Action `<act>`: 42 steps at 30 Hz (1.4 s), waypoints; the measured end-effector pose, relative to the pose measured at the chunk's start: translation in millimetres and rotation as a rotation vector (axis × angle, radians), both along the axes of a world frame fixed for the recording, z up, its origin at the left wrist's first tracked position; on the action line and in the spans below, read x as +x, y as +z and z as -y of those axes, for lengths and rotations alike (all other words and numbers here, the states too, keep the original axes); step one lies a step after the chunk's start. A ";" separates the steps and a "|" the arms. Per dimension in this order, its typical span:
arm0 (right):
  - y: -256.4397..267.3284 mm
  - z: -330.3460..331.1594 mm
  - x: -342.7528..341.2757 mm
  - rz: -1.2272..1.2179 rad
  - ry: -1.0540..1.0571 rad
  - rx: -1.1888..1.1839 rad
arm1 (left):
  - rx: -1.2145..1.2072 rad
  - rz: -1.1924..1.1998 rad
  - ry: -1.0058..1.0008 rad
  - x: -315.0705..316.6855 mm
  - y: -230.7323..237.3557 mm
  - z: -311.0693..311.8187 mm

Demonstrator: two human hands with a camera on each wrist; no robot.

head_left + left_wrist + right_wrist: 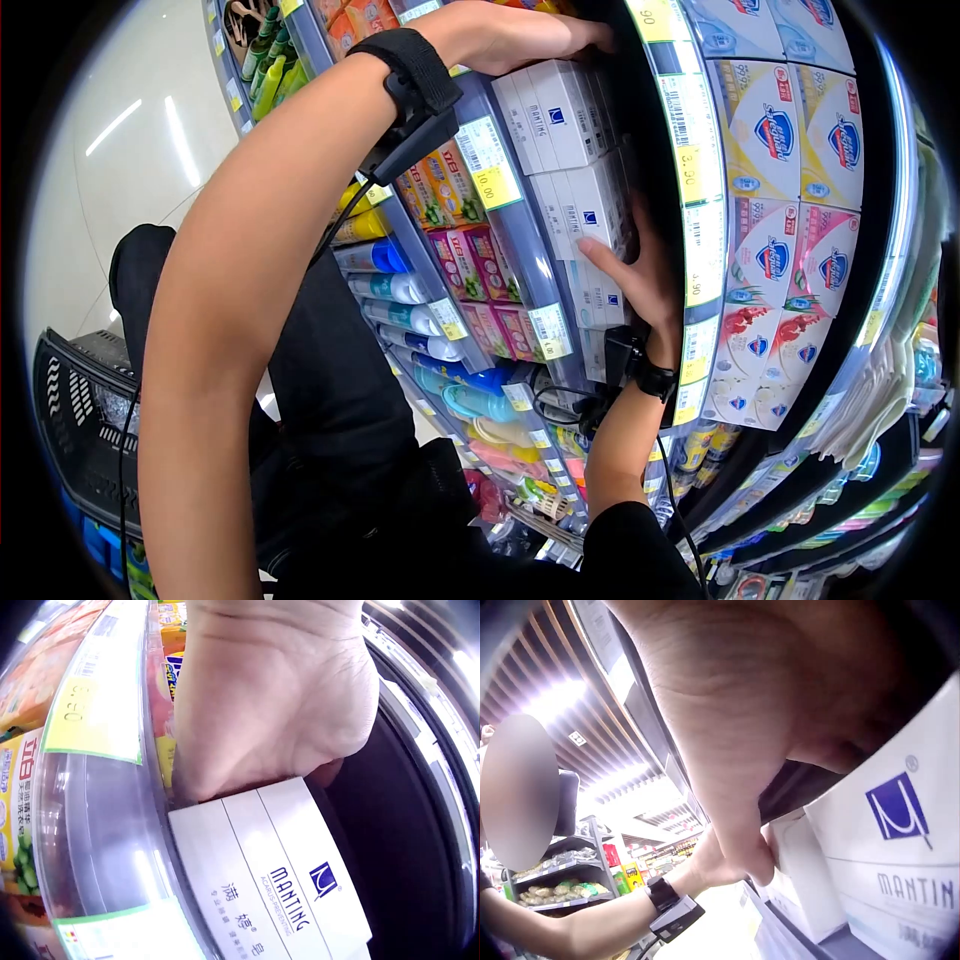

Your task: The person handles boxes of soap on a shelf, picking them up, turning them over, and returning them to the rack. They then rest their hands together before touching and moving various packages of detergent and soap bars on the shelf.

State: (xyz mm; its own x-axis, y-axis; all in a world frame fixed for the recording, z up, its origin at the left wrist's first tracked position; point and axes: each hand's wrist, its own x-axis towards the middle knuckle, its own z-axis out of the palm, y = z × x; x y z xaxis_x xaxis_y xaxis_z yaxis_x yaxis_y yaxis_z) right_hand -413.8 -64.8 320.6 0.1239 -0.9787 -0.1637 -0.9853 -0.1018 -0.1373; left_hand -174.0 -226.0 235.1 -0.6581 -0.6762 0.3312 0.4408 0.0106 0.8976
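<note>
White boxes (572, 200), best handled as one row

We find the MANTING boxes side by side on the shelf (841, 943), just behind the clear price rail (105, 825) and lower than the Safeguard packs (768, 130). Our left hand (528, 38) is at the row's left end, its heel at the edge of the end box (262, 862); its fingers are out of sight, so we cannot tell whether they grasp anything. Our right hand (645, 275) reaches over the top of the row, spread rather than clenched, its thumb (608, 263) straight along the front near the seam between two boxes.

We take the step to be steadying or straightening the row. To do it well, we should press slowly from the end with the flat of the left hand, so no box turns askew. The right thumb can serve as a light stop, because a box drawn too far could tip over the rail. We judge the boxes easy to dent, so broad, even pressure suits them better than fingertips digging at a corner
</note>
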 end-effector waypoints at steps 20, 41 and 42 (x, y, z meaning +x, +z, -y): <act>-21.2 53.9 -84.4 -0.084 0.033 -0.284 | -0.008 0.093 0.270 -14.4 -8.3 -4.1; -8.3 58.5 -53.2 0.088 0.056 -0.266 | 0.043 0.134 0.191 -12.2 -9.3 -0.4; -8.4 60.7 -52.9 0.089 0.067 -0.263 | 0.041 0.141 0.219 -12.2 -8.9 -1.3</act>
